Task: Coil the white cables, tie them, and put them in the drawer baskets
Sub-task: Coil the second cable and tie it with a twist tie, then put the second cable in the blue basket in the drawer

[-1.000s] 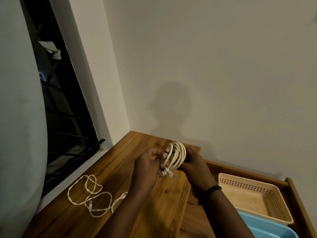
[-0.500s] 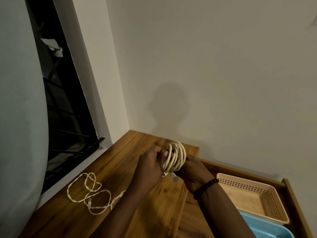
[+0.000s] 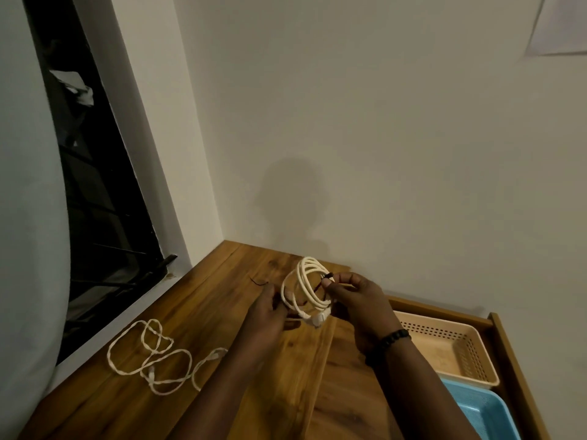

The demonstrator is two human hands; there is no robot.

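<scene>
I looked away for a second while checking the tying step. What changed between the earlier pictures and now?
The hands drew apart: the right hand now pinches a dark tie at the coiled cable, and the left hand holds its other side. The loose cable and both baskets stayed put.

A loose cable (image 3: 155, 360) lies on the desk (image 3: 222, 290) left of two baskets (image 3: 470, 354) (in the drawer (image 3: 508, 360)).

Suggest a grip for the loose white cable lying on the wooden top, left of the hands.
Probably best to take the loose white cable where its strands cross near the middle of the tangle, coming straight down from above. It lies flat in open loops on the wooden desktop, so only a top approach gets under it, and a pinch at a crossing likely lifts several loops together rather than one trailing end.
</scene>
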